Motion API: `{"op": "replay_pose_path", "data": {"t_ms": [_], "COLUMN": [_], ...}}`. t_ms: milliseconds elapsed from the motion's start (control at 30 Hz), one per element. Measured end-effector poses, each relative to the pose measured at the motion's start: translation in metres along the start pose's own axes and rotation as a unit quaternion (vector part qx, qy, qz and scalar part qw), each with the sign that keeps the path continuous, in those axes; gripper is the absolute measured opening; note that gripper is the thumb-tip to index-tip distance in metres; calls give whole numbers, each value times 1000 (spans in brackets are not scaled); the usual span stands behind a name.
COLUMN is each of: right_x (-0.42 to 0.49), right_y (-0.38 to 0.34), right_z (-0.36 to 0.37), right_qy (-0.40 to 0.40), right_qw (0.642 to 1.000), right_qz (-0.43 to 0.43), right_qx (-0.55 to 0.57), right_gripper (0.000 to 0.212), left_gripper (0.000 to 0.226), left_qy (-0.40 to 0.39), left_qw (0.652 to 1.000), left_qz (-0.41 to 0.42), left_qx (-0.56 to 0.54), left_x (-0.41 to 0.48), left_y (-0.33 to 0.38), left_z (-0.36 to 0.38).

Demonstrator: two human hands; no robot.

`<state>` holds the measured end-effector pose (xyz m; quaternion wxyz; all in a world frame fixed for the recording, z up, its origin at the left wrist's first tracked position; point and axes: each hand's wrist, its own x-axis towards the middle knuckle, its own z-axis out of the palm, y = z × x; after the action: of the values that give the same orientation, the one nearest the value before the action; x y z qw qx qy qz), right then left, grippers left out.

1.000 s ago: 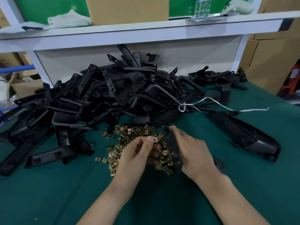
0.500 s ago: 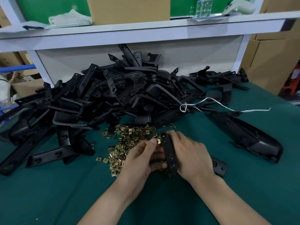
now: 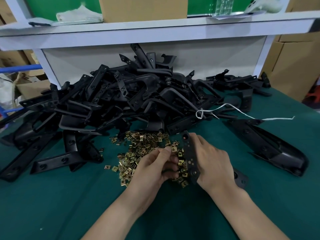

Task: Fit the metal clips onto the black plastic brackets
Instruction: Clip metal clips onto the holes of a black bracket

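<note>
A pile point(image 3: 121, 101) of black brackets fills the far left of the green table point(image 3: 52, 205), with loose brass clips point(image 3: 143, 146) heaped just near it. Over them, the right hand point(image 3: 213, 161) grips one bracket point(image 3: 189, 158). The left hand point(image 3: 155, 167) pinches a clip point(image 3: 174, 149) beside it.

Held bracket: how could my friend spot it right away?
On the green table, just in front of the big black heap, lies a scatter of gold clips. At its right edge the right hand grips one flat bracket with holes, the only bracket being held.
</note>
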<state>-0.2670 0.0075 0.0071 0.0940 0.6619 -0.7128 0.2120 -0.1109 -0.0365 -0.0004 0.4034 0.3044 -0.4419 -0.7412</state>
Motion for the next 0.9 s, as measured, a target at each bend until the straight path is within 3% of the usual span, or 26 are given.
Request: {"op": "replay_pose_path", "data": {"t_ms": [267,900], "right_x": [0,1], "right_y": [0,-7], "right_z": [2,3], "right_qy": [-19,-25], "right_qw": [1000,999], "right_qz": [-11,-30], "right_qx": [-8,-6], "right_gripper": [46,40], "left_gripper": [26,25], "left_qy": [-34,-35], "left_qw": [999,999], "left_qz": [10,28], "left_qx": [8,24], "left_x": [-1,-3], "left_y": [0,0], "left_z": [-2,0]}}
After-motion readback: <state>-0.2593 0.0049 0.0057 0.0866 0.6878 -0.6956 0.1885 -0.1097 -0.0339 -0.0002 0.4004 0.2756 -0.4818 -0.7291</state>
